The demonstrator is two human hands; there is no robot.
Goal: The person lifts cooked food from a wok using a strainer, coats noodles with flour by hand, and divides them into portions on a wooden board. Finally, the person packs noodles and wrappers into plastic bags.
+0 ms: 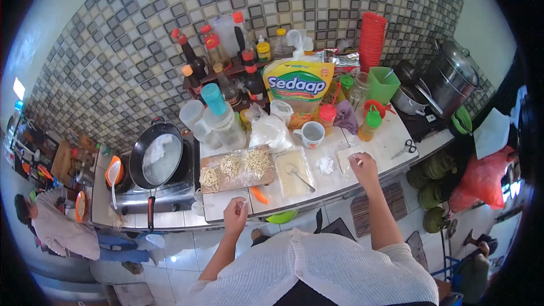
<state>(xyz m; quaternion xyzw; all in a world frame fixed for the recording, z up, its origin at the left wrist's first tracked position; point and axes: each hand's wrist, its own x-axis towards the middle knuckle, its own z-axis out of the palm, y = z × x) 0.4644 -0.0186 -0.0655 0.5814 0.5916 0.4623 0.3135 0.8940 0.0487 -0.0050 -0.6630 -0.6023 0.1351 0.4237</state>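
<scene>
My right hand (364,169) is closed in a pinch over a small pale sheet or bag (344,161) on the counter; something small and whitish shows at the fingertips, too small to name. At the counter's front edge my left hand (236,213) has its fingers curled in, and what they hold, if anything, is hidden. Near it lie an orange-handled tool (259,195) and a wooden board (235,184) bearing several heaps of noodles (258,162). Between my hands stand a tray of pale batter (286,184) with a spoon (300,177) in it and a crumpled white wad (325,165).
A black wok (139,161) with whitish liquid sits on the stove (181,190) at left. Behind the board are jars, a mug (312,134), a yellow Sedaap pouch (299,79) and bottles. Scissors (406,148) lie at right. Other people (65,224) are at the left and right edges.
</scene>
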